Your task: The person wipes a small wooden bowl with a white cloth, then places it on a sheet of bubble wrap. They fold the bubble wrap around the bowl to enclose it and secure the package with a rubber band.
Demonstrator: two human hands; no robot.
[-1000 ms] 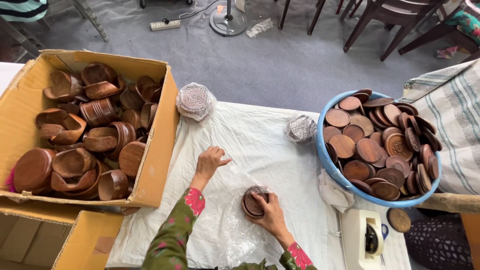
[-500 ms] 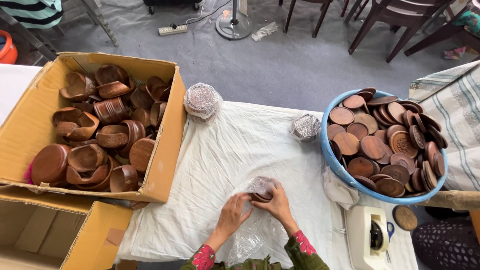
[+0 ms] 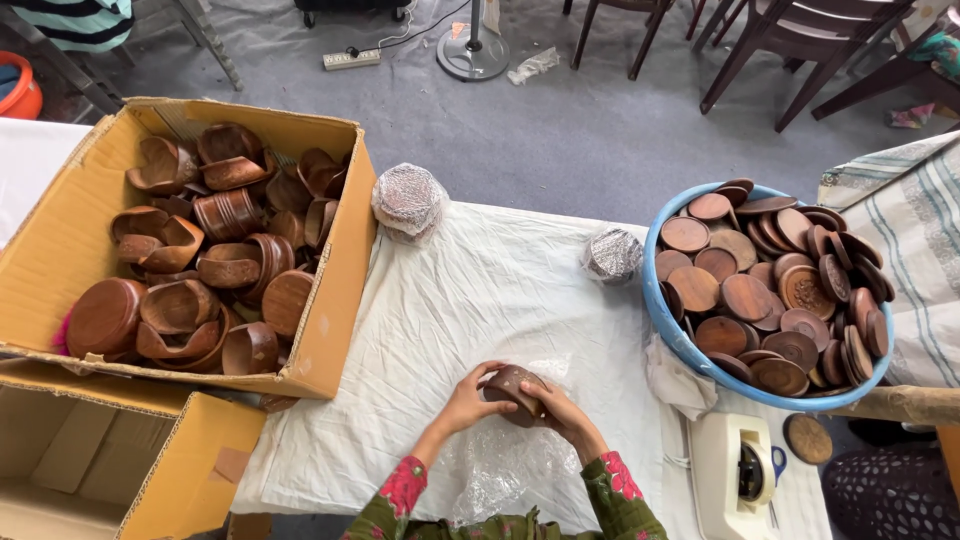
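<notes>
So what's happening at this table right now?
A person holds a small wooden bowl in both hands, left hand and right hand, over clear plastic wrap on a white cloth. To the left a cardboard box holds wooden bowls; to the right a blue tub holds wooden lids. Two wrapped bundles sit further back, and a tape dispenser sits nearby.

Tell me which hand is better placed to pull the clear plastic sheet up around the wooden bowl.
Probably the left hand. It only touches the wooden bowl at its side, while the right hand cups the bowl. The plastic sheet lies just below both.
</notes>
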